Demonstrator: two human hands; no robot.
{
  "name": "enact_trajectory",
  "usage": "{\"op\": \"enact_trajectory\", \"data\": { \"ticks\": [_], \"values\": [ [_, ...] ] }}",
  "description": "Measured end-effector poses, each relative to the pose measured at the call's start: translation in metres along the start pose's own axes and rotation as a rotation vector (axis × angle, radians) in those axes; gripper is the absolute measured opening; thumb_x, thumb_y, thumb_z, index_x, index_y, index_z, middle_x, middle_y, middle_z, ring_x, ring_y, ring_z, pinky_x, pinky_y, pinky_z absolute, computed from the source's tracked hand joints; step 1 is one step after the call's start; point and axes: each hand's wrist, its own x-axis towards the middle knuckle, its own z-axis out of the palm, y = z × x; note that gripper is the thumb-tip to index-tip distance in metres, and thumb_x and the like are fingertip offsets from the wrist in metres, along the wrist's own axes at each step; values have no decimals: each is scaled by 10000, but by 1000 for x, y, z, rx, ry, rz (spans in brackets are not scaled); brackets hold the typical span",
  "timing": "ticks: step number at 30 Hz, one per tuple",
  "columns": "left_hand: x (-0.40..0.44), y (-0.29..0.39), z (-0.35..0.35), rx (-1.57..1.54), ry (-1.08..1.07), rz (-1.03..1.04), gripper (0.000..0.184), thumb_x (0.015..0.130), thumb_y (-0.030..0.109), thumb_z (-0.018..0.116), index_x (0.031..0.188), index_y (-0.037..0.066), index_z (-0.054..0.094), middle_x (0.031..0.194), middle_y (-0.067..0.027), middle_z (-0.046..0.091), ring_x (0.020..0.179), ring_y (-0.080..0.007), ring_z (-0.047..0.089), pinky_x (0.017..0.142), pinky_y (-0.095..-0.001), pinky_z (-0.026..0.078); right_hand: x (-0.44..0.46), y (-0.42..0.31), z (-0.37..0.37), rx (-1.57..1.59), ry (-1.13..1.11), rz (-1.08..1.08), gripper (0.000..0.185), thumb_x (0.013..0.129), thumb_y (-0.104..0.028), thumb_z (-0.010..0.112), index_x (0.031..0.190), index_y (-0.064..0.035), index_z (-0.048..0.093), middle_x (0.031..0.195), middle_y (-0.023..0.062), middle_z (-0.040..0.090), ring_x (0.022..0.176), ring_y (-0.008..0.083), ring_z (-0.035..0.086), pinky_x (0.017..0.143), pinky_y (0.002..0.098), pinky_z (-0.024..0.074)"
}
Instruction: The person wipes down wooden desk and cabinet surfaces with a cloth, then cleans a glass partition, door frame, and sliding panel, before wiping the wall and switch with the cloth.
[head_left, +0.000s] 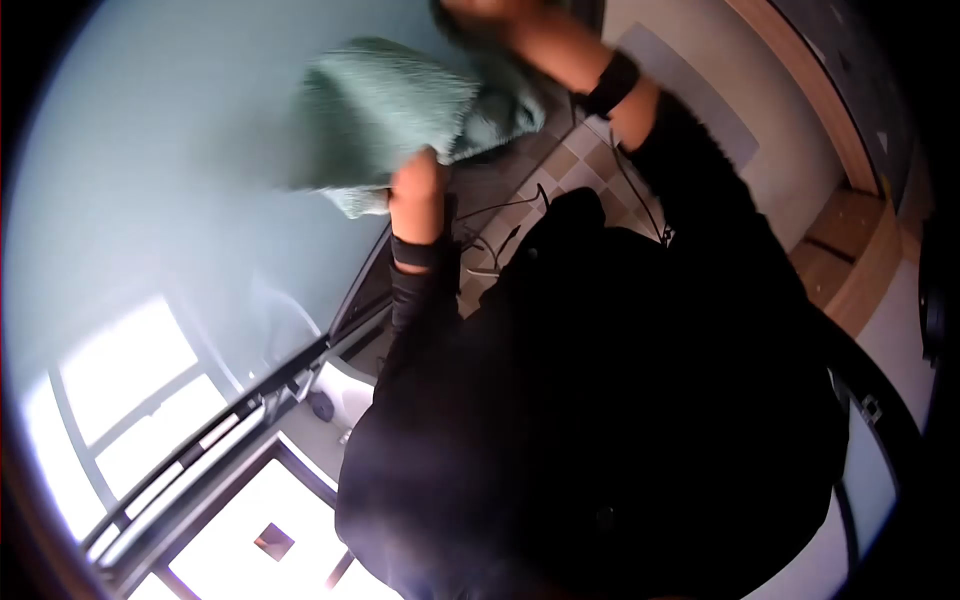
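A green fluffy cloth (385,105), blurred by motion, hangs in folds in front of a glossy pale blue-grey panel (150,170). My left hand (418,185) is closed at the cloth's lower edge, its fingertips hidden in the fabric. Up at the top edge of the view, my right hand (495,14) is smeared by motion and partly cut off. Dark greenish material shows beside it, but whether those fingers grip it I cannot tell. Dark bands circle both wrists.
Bright window reflections lie on the panel's lower left, above its dark frame (340,325). Black cables (490,205) run over the checked tile floor (575,160). Wooden furniture (850,230) stands at the right. My dark clothing covers much of the lower view.
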Motion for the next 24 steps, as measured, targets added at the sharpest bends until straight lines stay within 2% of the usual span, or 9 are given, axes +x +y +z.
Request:
{"op": "enact_trajectory", "data": {
  "ticks": [2, 5, 8, 13, 15, 16, 18, 21, 24],
  "values": [
    [-34, 5, 47, -512, -51, 18, 439, 861, 198, 488, 1253, 14, 411, 1290, -172, 407, 1153, -329, 428, 962, -424, 339, -62, 8, -14, -1, -87, 193, 296, 786, -195, 551, 1046, -57, 532, 1094, 172, 504, 978, 324, 505, 840, 389, 400],
    [-34, 30, 77, -299, -68, 261, 403, 839, 178, 500, 1206, 17, 459, 1225, -155, 472, 1104, -327, 463, 927, -418, 366, -138, 1, -43, -71, -334, 485, 387, 847, -207, 456, 1224, -122, 466, 1300, 133, 407, 1149, 269, 432, 938, 345, 383],
    [-5, 64, 88, -327, -241, 179, 302, 825, 144, 513, 1104, 26, 513, 1138, -139, 508, 1053, -270, 493, 828, -369, 420, -124, -15, -73, 868, -415, 1628, 307, 844, -199, 525, 1096, -22, 516, 1073, 68, 570, 985, 161, 539, 848, 273, 428],
    [32, 91, 137, -574, -240, 307, 324, 820, 150, 521, 1117, 23, 506, 1142, -149, 505, 1059, -290, 483, 847, -386, 404, -154, 33, -95, 356, -788, 1323, 371, 775, -267, 590, 1089, -80, 534, 1106, 151, 554, 1042, 287, 514, 877, 335, 399],
    [42, 109, 152, -679, -261, 354, 334, 817, 153, 525, 1123, 21, 502, 1144, -154, 504, 1062, -300, 478, 856, -395, 397, -151, 42, -104, 220, -387, 1296, 386, 781, -261, 589, 1116, -82, 521, 1117, 141, 554, 1053, 263, 512, 881, 320, 394],
    [44, 118, 157, -730, -264, 376, 340, 816, 155, 527, 1127, 20, 500, 1145, -156, 503, 1064, -305, 476, 861, -400, 393, -150, 48, -118, 214, -383, 1297, 386, 781, -261, 589, 1116, -82, 521, 1117, 141, 554, 1053, 263, 512, 881, 320, 394],
    [52, 140, 168, -819, -283, 405, 351, 813, 157, 531, 1133, 19, 496, 1147, -161, 501, 1067, -314, 471, 870, -409, 385, -102, 60, -155, 448, -131, 1476, 359, 821, -230, 541, 1144, -78, 500, 1089, 132, 569, 1012, 235, 537, 863, 311, 405],
    [80, 167, 186, -899, -287, 408, 368, 808, 162, 538, 1143, 16, 490, 1149, -169, 499, 1072, -329, 464, 884, -422, 374, -108, 116, -184, 268, -49, 1215, 324, 863, -187, 475, 1161, -62, 478, 1060, 140, 576, 958, 214, 563, 832, 305, 422],
    [109, 206, 209, -720, -429, 312, 411, 832, 157, 495, 1209, 3, 441, 1232, -192, 448, 1145, -364, 406, 950, -440, 317, -123, 178, -215, 205, -160, 1354, 270, 897, -193, 404, 1114, -49, 473, 931, 181, 579, 849, 277, 578, 745, 352, 438]
  ]
}}
